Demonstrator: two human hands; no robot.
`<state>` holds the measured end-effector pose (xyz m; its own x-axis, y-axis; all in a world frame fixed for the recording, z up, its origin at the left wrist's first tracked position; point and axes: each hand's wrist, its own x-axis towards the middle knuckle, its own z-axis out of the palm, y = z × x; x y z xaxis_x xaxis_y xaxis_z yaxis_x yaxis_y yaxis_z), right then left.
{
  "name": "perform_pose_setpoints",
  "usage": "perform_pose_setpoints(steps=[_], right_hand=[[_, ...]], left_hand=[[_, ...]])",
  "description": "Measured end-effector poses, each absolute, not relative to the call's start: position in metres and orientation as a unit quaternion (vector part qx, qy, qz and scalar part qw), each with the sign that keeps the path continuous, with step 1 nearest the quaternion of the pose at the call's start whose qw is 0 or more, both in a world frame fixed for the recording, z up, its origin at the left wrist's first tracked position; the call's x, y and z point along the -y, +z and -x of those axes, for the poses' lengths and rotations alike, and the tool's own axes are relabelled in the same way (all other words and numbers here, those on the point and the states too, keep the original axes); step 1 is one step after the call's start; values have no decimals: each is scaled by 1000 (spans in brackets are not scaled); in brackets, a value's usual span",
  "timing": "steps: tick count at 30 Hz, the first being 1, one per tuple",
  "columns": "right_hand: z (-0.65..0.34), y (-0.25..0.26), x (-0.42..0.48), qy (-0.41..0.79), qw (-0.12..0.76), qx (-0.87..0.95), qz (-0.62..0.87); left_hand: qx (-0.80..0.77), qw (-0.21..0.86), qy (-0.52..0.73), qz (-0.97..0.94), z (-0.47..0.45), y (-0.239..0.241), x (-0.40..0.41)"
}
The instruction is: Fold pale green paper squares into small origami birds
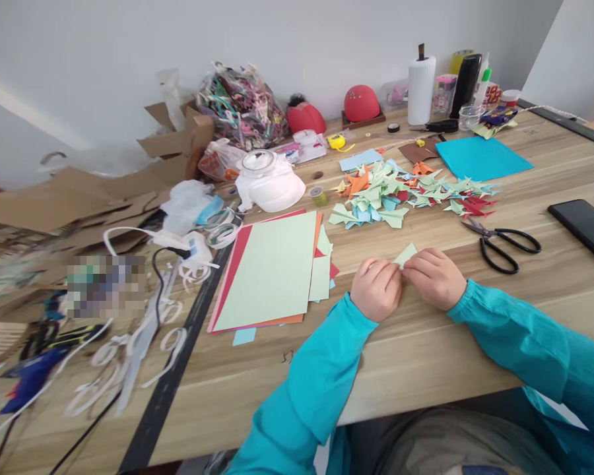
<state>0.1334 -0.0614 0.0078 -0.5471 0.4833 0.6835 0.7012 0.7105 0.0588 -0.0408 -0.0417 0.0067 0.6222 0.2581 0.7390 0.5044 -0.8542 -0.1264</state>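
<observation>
A small piece of pale green paper is pinched between the fingertips of the left hand and the right hand. Both hands are curled closed, with little gap at the fingers; the thumbs' exact placement cannot be told. The paper is held near the front edge of the wood-grain tabletop, one pointed end showing beyond the fingers. For what appears to be a fold, the edges are best aligned before pressure is applied, and each crease is best run firmly from the middle outward so that the tip stays sharp.

Just beyond, crisp, matte folded paper figures are heaped, angular and winged, in green, blue, orange and red. To the left, smooth, flat rectangular sheets are stacked unevenly. To the right, scissors with looped black handles are laid near a glossy black smartphone.
</observation>
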Motion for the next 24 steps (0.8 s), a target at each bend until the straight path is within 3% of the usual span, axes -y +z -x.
perform_pose_setpoints(steps=[9,17,24], right_hand=[[-141,11,58,-171,316,858,367],[-160,11,48,-169,358,790,469],[-157,9,48,-146,370,790,466]], left_hand=[[189,216,-347,893,45,13,36],[242,239,-369,865,75,15,16],[279,212,-401,847,75,13,17]])
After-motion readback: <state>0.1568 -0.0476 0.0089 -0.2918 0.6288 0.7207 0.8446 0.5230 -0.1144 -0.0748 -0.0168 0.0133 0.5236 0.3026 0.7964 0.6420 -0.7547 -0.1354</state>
